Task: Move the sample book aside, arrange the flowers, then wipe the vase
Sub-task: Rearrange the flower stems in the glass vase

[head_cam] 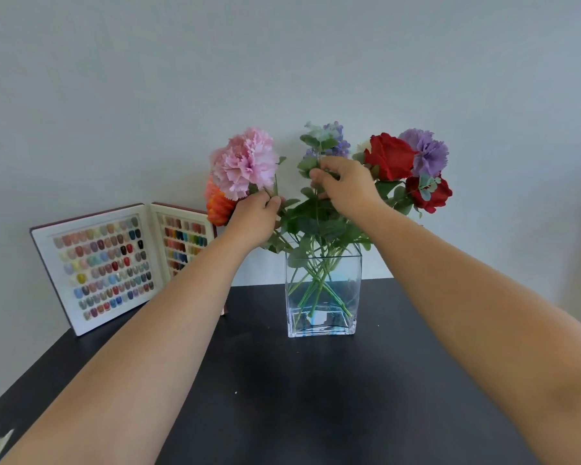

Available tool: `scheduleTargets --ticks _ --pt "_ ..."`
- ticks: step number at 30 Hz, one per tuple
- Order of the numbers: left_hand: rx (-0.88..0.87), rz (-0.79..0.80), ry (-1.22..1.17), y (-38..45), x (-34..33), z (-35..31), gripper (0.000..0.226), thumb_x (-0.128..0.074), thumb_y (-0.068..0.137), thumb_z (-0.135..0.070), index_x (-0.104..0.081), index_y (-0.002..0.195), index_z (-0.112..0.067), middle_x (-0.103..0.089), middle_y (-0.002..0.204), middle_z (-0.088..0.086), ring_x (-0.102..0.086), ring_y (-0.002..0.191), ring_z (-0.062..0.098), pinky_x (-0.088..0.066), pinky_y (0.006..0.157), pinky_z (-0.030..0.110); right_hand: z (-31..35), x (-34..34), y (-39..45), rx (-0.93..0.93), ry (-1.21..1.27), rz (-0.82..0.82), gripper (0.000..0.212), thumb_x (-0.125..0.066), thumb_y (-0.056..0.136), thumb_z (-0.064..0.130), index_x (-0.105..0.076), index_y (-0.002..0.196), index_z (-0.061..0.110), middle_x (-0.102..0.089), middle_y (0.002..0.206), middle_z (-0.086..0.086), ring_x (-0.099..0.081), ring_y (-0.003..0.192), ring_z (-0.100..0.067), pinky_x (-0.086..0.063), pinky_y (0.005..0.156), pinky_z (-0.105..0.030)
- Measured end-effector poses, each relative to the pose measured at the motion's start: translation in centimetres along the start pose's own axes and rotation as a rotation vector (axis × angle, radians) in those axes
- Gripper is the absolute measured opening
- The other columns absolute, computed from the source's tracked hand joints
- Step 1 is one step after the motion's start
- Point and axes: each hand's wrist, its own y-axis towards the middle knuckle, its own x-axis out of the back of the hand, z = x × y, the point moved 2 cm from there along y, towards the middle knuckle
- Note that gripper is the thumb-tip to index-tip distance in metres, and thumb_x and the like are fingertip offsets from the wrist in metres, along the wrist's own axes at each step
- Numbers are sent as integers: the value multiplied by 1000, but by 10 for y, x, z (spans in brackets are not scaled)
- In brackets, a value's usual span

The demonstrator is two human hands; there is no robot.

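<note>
Reaching from the lower frame over a black bench (316,397), the left hand (254,218) grips a pink flower's stem (275,186); the right hand (344,184) pinches a purple sprig (336,139). Both stand in the clear vase (322,290) at centre. The open sample book (114,263) leans at left against the wall.

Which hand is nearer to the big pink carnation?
The left hand. It grips a stem just below the big pink carnation, almost touching the bloom. The right hand is farther right, pinching the sprig with small purple flowers at the bouquet's middle.
</note>
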Motion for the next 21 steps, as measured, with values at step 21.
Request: scheduleTargets --ticks 21 --pt "-19 -90 127 2 8 0 34 -48 101 -37 -67 115 -13 -69 83 5 -69 69 15 -55 62 28 -20 -17 -16 -173 -241 227 18 -75 83 25 -74 83 7 -66 60 0 -69 61 -25 -60 66 -36"
